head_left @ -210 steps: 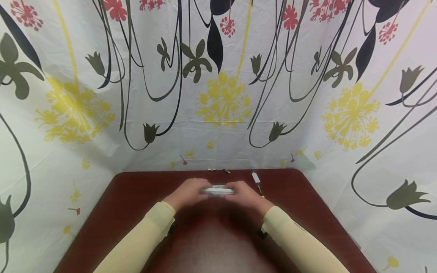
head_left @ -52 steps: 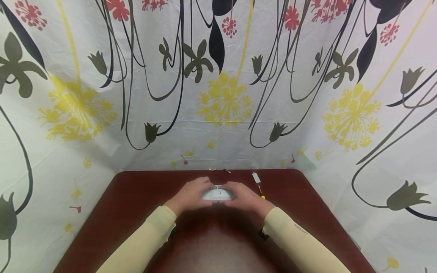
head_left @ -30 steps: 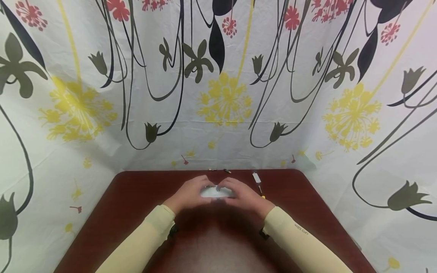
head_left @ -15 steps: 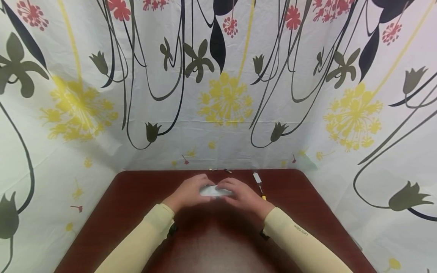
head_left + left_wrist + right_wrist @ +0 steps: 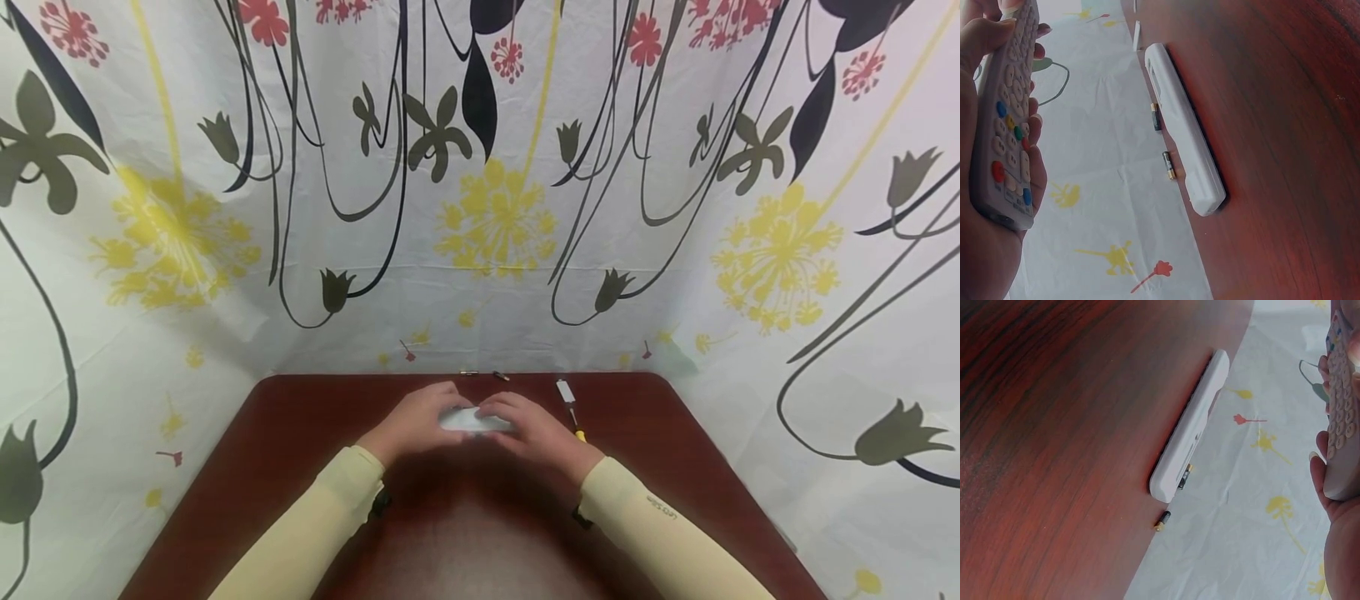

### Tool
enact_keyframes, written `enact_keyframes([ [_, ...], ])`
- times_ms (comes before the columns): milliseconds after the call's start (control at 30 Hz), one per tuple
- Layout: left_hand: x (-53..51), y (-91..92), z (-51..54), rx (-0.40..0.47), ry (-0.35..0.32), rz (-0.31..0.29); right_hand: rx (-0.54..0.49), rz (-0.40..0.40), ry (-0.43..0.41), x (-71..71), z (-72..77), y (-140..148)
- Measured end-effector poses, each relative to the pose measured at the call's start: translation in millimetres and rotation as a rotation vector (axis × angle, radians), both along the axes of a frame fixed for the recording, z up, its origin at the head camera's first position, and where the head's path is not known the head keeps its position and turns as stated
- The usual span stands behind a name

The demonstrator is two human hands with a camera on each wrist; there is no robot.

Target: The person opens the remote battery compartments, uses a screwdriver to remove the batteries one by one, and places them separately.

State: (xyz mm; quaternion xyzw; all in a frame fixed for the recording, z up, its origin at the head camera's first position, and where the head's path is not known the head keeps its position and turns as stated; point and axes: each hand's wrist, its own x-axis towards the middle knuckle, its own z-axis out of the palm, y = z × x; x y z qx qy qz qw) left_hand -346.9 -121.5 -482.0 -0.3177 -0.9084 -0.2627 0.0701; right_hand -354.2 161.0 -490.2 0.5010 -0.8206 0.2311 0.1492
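Observation:
Between both hands a pale remote control (image 5: 461,419) is held sideways. Its rows of buttons, some red, blue, green and yellow, show in the left wrist view (image 5: 1016,94). My left hand (image 5: 416,425) grips one end, thumb over the button side and fingers along the far edge. The other end of the remote (image 5: 1342,425) is in my right hand (image 5: 542,429), whose fingers reach over it. Beyond them, a long white object (image 5: 1182,125) with a dark underside lies on the table; two small batteries (image 5: 1155,117) (image 5: 1169,165) are beside it.
A dark red table (image 5: 300,417) reaches a patterned white curtain (image 5: 480,317) at its back edge. At the right back lie a small white piece (image 5: 565,391) and a yellow-handled tool (image 5: 579,434).
Since the earlier frames, the remote has tilted between the hands, and the right fingers have moved farther over its face. The white and yellow items at the right have not moved.

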Motion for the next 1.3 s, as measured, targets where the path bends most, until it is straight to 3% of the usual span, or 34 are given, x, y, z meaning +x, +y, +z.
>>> enact_keyframes([
  [367, 2.0, 0.5, 1.5, -0.003, -0.004, -0.022, 0.04, 0.0, -0.023, 1.6, 4.9, -1.6],
  [733, 3.6, 0.3, 1.3, -0.002, -0.025, -0.037, 0.11, -0.003, 0.007, 4.2, 8.2, -3.3],
  [1067, 2.9, 2.5, -1.8, -0.041, -0.011, -0.091, 0.251, 0.001, 0.156, 3.2, 10.8, -9.6],
  [1300, 2.5, 4.1, -3.9, -0.043, -0.007, -0.093, 0.265, -0.006, 0.168, 6.4, 12.2, -9.5],
])
